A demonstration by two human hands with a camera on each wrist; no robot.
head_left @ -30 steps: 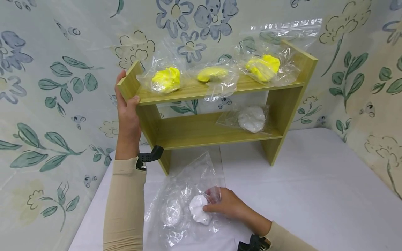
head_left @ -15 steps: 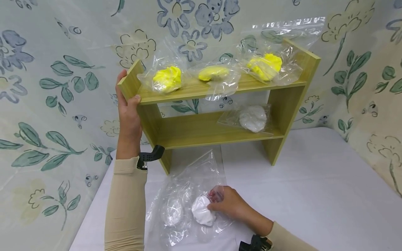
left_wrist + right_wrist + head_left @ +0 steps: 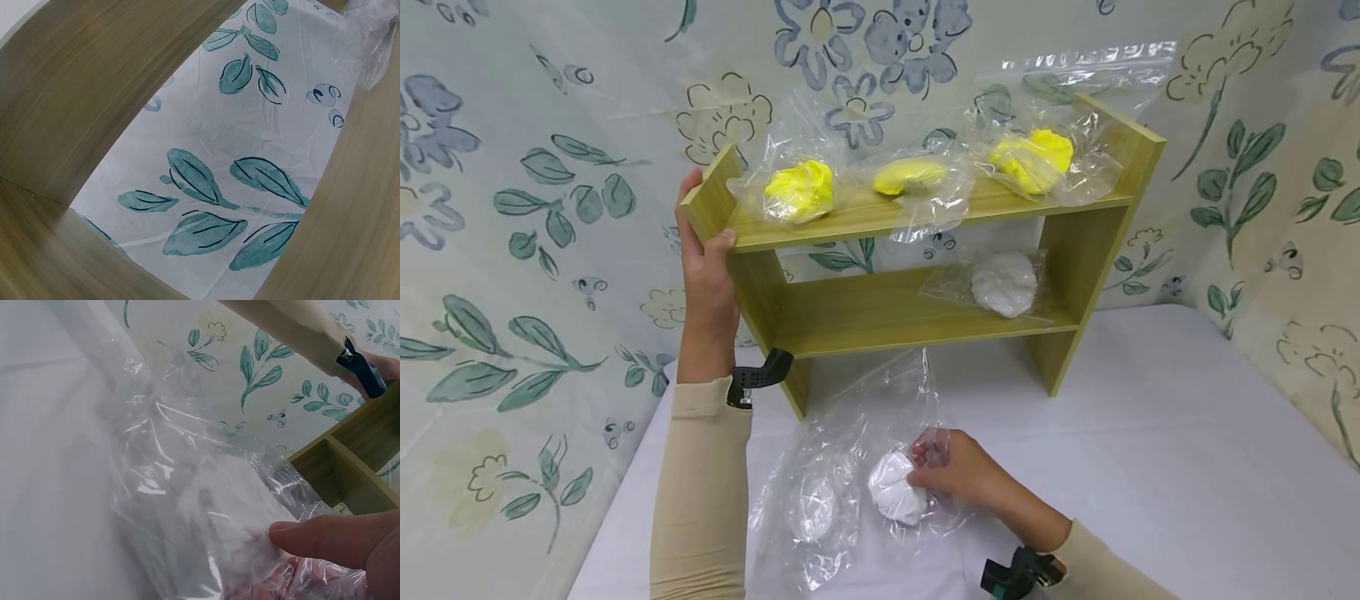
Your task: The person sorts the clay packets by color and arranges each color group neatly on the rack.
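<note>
My left hand [image 3: 706, 279] grips the upper left side panel of a small two-tier wooden shelf [image 3: 857, 321], thumb at the front edge. With my right hand [image 3: 970, 475] I pinch a white clay-like lump [image 3: 895, 490] in a clear plastic bag, in front of the shelf. In the right wrist view my thumb presses on this bagged lump [image 3: 231, 512]; the other fingers are partly hidden behind plastic. Left of it lies another bagged white lump [image 3: 814, 508] on the table. The left wrist view shows shelf boards [image 3: 81, 94], not the hand.
Along the top board sit a bagged yellow lump [image 3: 800, 190], a flatter yellow piece [image 3: 908, 177] and a third yellow lump [image 3: 1033, 160]. A bagged white lump [image 3: 1003, 285] rests at the right of the lower board. White cloth [image 3: 1150, 450] covers the table; floral fabric hangs behind.
My right hand has moved slightly up and right in the head view, drawing the bagged white lump away from the other one. My left hand keeps its grip on the shelf.
</note>
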